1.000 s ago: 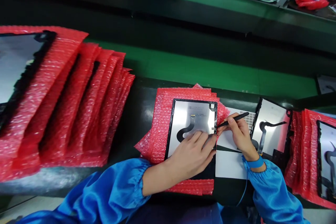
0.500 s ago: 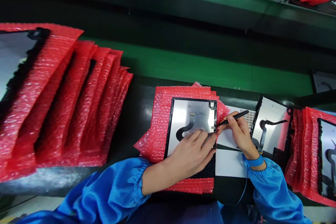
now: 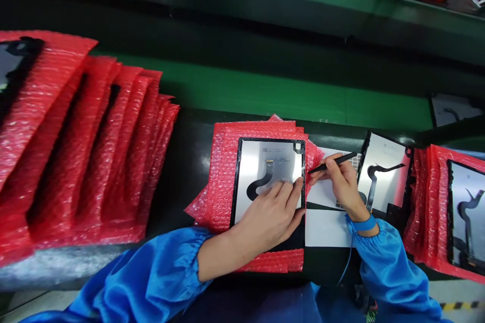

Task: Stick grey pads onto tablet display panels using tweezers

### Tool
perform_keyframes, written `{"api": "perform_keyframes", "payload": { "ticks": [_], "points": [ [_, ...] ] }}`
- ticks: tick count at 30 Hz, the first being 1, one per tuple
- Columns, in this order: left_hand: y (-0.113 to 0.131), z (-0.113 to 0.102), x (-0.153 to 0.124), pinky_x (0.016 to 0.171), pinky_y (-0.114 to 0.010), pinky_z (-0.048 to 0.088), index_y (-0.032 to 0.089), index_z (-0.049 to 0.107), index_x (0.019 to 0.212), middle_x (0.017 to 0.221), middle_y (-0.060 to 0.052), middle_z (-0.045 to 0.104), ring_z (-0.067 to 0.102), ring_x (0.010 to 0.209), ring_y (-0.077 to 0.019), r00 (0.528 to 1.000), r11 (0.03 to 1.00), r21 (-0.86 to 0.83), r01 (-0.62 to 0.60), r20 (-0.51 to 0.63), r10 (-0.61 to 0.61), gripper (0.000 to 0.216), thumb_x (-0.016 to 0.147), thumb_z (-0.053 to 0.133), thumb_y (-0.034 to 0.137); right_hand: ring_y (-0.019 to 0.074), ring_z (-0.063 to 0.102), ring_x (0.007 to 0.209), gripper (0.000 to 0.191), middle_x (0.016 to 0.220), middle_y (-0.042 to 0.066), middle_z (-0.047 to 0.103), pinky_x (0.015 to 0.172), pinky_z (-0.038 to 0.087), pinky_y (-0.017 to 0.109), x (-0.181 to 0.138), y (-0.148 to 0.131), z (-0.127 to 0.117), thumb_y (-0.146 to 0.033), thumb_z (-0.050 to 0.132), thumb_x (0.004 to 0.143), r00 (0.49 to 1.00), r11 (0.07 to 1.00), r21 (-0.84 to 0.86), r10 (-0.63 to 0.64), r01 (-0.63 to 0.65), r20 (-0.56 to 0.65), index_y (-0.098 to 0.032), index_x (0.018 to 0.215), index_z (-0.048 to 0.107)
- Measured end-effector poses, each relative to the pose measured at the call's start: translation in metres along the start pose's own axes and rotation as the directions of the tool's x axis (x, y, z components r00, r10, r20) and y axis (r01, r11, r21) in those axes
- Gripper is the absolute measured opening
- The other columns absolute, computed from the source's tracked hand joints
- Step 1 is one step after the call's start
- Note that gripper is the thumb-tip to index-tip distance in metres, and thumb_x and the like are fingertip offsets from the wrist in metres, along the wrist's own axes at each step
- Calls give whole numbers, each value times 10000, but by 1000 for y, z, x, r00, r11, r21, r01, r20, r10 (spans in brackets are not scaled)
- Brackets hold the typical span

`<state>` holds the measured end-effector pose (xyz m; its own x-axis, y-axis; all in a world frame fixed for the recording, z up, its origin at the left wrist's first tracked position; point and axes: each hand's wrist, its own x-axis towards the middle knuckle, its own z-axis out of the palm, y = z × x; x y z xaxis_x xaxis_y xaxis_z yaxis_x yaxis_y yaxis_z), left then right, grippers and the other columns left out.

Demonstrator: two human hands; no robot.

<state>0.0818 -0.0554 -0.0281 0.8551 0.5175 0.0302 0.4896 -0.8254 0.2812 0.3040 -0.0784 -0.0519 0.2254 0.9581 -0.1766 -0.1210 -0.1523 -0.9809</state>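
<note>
A silver display panel [image 3: 265, 166] with a black frame and a curved black flex cable [image 3: 259, 184] lies face down on a small stack of red bubble-wrap sheets [image 3: 223, 171]. My left hand [image 3: 271, 217] rests flat on the panel's near right part, fingers spread. My right hand [image 3: 343, 184] pinches a thin black pen-like tool [image 3: 333, 161]. The tool's tip sits at the panel's right edge. A blue strap circles my right wrist. Both arms wear blue sleeves.
A fanned pile of red bubble-wrap pouches [image 3: 76, 151] fills the left. A white sheet [image 3: 326, 224] lies under my right hand. Two more panels [image 3: 382, 171] [image 3: 466, 212] lean on red wrap at the right. A green conveyor belt [image 3: 265, 93] runs behind.
The view has drifted, so everything sits slightly further left. My hands keep their places on the panel and the tool.
</note>
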Motion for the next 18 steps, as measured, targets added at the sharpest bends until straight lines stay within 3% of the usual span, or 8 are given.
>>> {"api": "perform_keyframes", "payload": {
  "ticks": [4, 7, 12, 18],
  "points": [
    [-2, -4, 3, 722, -439, 620, 5, 498, 1496, 1091, -175, 688, 682, 951, -317, 1000, 999, 32, -16, 5, 16, 568, 1073, 469, 383, 214, 773, 602, 288, 771, 19, 791, 612, 651, 360, -38, -24, -32, -551, 682, 1011, 958, 988, -113, -134, 108, -255, -265, 1013, 644],
    [0, -7, 4, 690, -419, 606, 29, 514, 1488, 1085, -170, 692, 688, 940, -313, 1000, 999, 38, -7, -5, 7, 550, 1072, 481, 388, 237, 772, 610, 229, 784, 32, 793, 583, 642, 379, -90, -30, -65, -497, 676, 1028, 920, 977, -207, -131, 56, -369, -270, 1045, 668],
    [7, -10, 1, 720, -427, 600, 96, 544, 1467, 1137, -186, 681, 679, 1000, -333, 997, 997, 64, 32, -73, -27, 492, 1073, 471, 382, 287, 782, 658, 255, 766, 44, 792, 599, 653, 429, -157, 2, -107, -544, 632, 1040, 921, 953, -268, 28, -143, -390, -290, 1034, 657],
    [3, -7, -15, 770, -459, 619, 58, 539, 1448, 1133, -208, 690, 690, 996, -344, 989, 995, 100, -10, -148, 24, 492, 1078, 470, 374, 277, 779, 666, 345, 761, 54, 794, 617, 648, 410, -160, 24, -116, -618, 641, 1015, 928, 929, -328, 43, -174, -371, -274, 1036, 627]
  ]
}}
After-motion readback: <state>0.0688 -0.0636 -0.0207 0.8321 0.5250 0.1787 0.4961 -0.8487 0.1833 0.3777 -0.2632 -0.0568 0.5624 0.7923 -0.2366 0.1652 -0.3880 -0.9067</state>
